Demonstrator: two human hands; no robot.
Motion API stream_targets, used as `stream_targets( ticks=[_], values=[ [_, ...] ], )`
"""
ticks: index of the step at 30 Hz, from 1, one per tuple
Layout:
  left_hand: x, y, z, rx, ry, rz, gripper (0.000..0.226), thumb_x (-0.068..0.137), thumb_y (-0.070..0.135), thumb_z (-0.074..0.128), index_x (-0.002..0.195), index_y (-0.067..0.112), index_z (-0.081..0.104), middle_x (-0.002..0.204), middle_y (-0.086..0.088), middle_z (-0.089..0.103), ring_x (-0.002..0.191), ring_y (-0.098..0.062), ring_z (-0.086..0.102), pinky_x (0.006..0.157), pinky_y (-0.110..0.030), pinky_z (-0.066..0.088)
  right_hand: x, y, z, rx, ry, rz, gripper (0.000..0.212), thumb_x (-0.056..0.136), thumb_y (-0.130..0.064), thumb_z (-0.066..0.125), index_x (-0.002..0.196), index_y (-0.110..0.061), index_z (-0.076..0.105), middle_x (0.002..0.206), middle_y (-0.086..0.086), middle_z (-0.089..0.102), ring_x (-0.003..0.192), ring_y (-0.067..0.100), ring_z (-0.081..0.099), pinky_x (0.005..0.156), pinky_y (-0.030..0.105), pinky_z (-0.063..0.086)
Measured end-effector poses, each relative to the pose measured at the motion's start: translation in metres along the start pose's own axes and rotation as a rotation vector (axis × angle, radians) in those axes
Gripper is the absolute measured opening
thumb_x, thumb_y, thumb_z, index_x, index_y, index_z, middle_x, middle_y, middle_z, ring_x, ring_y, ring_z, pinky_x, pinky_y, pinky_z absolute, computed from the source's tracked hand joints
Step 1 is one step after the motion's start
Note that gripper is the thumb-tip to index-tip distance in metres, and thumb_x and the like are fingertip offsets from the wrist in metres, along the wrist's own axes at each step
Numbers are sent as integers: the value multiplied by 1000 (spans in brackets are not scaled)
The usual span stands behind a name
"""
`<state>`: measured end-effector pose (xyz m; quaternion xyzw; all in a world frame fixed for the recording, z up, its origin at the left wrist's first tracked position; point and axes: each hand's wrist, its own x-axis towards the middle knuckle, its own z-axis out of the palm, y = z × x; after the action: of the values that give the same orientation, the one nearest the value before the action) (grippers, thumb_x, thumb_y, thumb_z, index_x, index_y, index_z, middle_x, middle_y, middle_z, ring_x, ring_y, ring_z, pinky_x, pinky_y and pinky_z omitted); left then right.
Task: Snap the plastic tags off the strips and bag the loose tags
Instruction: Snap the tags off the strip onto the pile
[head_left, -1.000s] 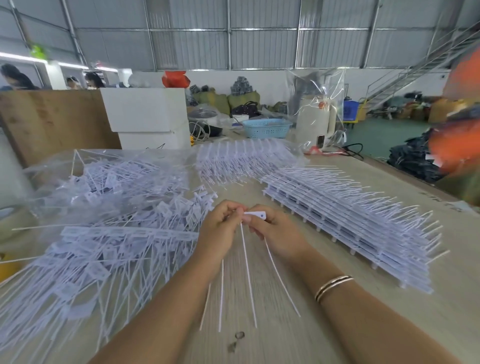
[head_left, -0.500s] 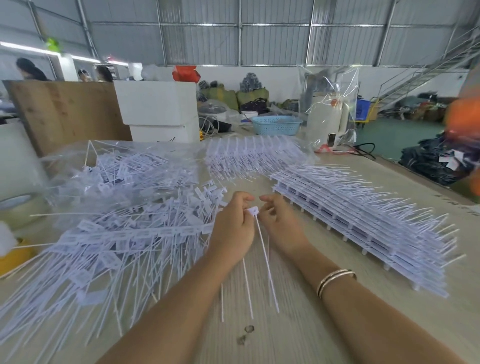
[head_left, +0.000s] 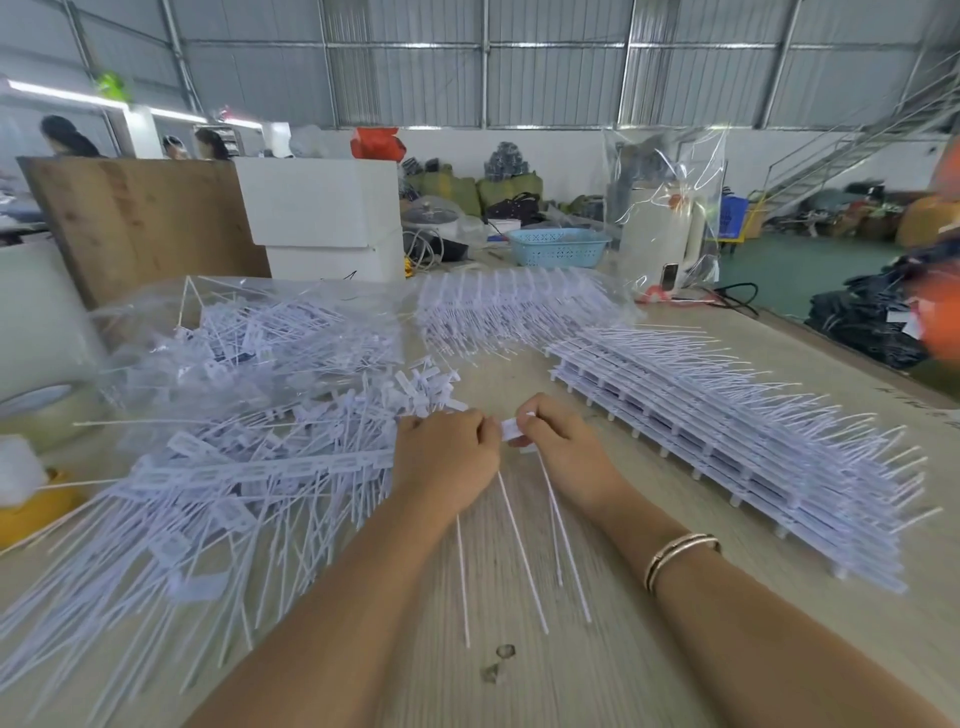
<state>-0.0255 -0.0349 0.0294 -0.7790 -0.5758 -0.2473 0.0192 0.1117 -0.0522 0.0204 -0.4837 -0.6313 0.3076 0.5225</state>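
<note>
We take the wooden bench (head_left: 613, 675) as our landmark and read across it from its left edge. At that far left edge we see a yellow object (head_left: 31, 512) with something white on it, too cut off to name. Next, toward the back left of the bench, a clear plastic bag (head_left: 249, 322) lies on its side, and through its film we see a jumble of loose white tags inside. In front of the bag, on the bare bench, spreads a heap of loose tags (head_left: 208, 499), their thin tails fanning toward the near edge. At the middle of the bench our left hand (head_left: 447, 467) has its fingers curled around the heads of a few tags whose tails (head_left: 519, 545) hang down across the wood. Just beside it, our right hand (head_left: 563, 452) pinches a small white tag (head_left: 511, 428) between thumb and fingertips; the two hands almost touch. A gold bracelet (head_left: 678, 556) sits on the right wrist. Behind the hands, more tag strips (head_left: 514, 306) lie under clear film. Along the right side of the bench runs a tall stack of strips (head_left: 727, 441), tags not yet snapped off. Beyond the far edge of the bench stands a blue basket (head_left: 558, 247); we cannot tell its contents.
</note>
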Motion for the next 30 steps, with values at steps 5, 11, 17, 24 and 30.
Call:
stream_targets(
  ticks=[5, 11, 17, 24, 30],
  values=[
    [0, 0, 0, -160, 67, 15, 39, 96, 29, 34, 57, 23, 32, 53, 4, 45, 54, -14, 42, 85, -36, 30, -1, -4, -5, 59, -126, 77, 27, 92, -21, 60, 67, -11, 59, 65, -1, 59, 64, 3, 54, 66, 8, 40],
    [0, -4, 1, -258, 73, 55, 45, 97, 29, 41, 53, 25, 32, 47, 3, 44, 49, -14, 44, 75, -36, 36, -2, -3, -8, 96, -155, 60, 15, 90, -15, 63, 81, -3, 61, 70, 3, 55, 65, 6, 51, 62, 8, 38],
    [-1, -6, -3, -246, 27, 158, 47, 97, 31, 44, 51, 26, 35, 48, 3, 48, 49, -13, 46, 71, -33, 34, -3, -4, -12, 81, -215, 55, 25, 89, -8, 61, 65, -11, 56, 62, -4, 53, 56, 0, 49, 58, 6, 38],
    [0, -5, -3, -368, 84, 95, 52, 97, 27, 49, 48, 28, 31, 40, 7, 32, 45, -8, 37, 72, -32, 28, -1, -1, -9, 73, -194, 24, 12, 92, -10, 58, 82, -8, 64, 71, -1, 57, 66, 3, 53, 69, 13, 42],
    [5, -4, -4, -640, 101, -109, 46, 99, 28, 43, 53, 23, 41, 51, 7, 43, 51, -11, 41, 65, -31, 32, 0, -6, -3, 176, -64, -93, 20, 94, -6, 52, 80, -13, 64, 69, 2, 55, 65, 7, 51, 68, 18, 43]
  ],
)
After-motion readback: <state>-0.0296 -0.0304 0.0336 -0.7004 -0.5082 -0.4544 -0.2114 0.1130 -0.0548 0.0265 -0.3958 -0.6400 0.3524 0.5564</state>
